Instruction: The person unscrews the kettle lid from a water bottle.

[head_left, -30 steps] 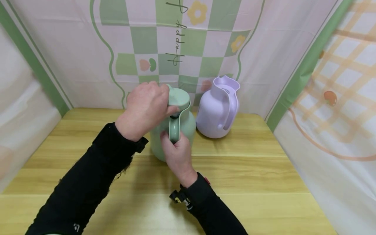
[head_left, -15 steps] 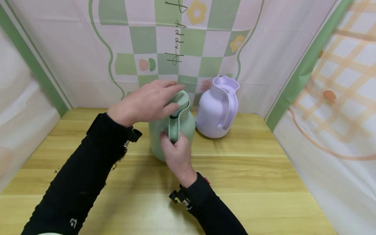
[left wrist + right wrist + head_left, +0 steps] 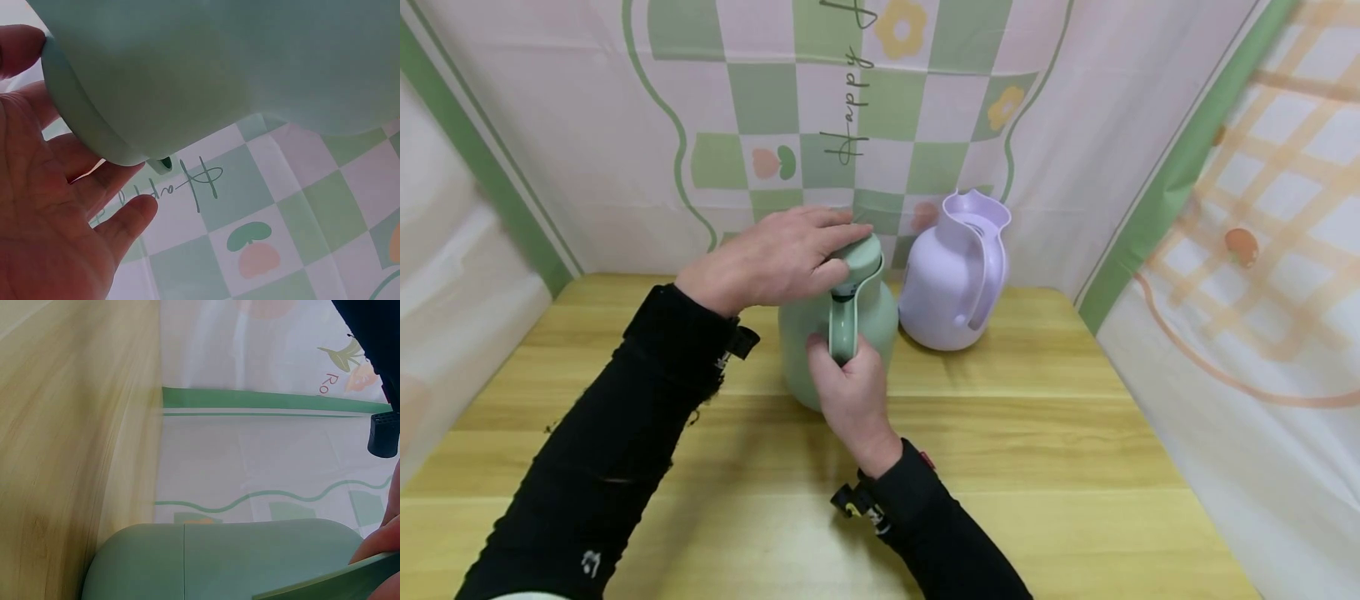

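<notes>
A pale green thermos jug (image 3: 801, 358) stands upright on the wooden table, and its handle (image 3: 843, 329) faces the person. The right hand (image 3: 857, 396) grips this handle low down; in the right wrist view only a little of the hand (image 3: 378, 544) shows at the edge. On the round lid (image 3: 859, 257) at the top lies the left hand (image 3: 771, 254), its fingers extended across it and the thumb at its near side. The left wrist view has the palm (image 3: 50, 219) beside the lid, with the thumb touching the rim and the little finger apart from it.
A lilac jug (image 3: 951, 283) of similar kind stands just right of the green one, its handle also toward the person. Behind the wooden table (image 3: 1000, 467) hangs a checked, patterned cloth (image 3: 827, 100), and cloth panels flank both sides.
The left hand, earlier curled round the lid, has straightened its fingers and turned flatter over it. The right hand keeps its grip on the handle; both jugs stay in place.
</notes>
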Demonstrator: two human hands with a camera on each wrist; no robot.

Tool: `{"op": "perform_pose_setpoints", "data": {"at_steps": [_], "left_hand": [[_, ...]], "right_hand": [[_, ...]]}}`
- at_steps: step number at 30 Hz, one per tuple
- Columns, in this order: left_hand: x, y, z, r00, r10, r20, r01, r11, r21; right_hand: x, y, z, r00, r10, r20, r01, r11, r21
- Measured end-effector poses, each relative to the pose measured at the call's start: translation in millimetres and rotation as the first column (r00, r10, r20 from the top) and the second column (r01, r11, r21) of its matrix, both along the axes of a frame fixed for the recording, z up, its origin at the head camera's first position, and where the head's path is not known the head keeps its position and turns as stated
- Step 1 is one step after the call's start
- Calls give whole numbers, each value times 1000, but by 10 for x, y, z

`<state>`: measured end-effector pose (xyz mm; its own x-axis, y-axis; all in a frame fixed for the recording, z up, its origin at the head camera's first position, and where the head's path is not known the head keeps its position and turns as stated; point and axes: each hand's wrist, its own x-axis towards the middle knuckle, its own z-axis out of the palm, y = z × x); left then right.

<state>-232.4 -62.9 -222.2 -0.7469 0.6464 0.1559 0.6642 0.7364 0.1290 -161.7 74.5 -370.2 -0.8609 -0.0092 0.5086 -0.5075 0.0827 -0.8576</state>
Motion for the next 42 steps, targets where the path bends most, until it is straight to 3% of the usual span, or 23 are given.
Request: {"op": "perform_pose_setpoints", "data": {"at_steps": [9, 20, 42], "left_hand": [[2, -7, 7, 1000, 26, -1, -26, 1000, 4], [1, 45, -45, 993, 115, -1, -114, 989, 97], [26, 48, -72, 990, 106, -89, -93, 987, 132]], "right_hand": [[5, 3, 12, 1000, 15, -7, -15, 1000, 3], [6, 9, -1, 1000, 22, -11, -22, 1000, 2], [11, 9, -1, 1000, 10, -6, -10, 1000, 13]]}}
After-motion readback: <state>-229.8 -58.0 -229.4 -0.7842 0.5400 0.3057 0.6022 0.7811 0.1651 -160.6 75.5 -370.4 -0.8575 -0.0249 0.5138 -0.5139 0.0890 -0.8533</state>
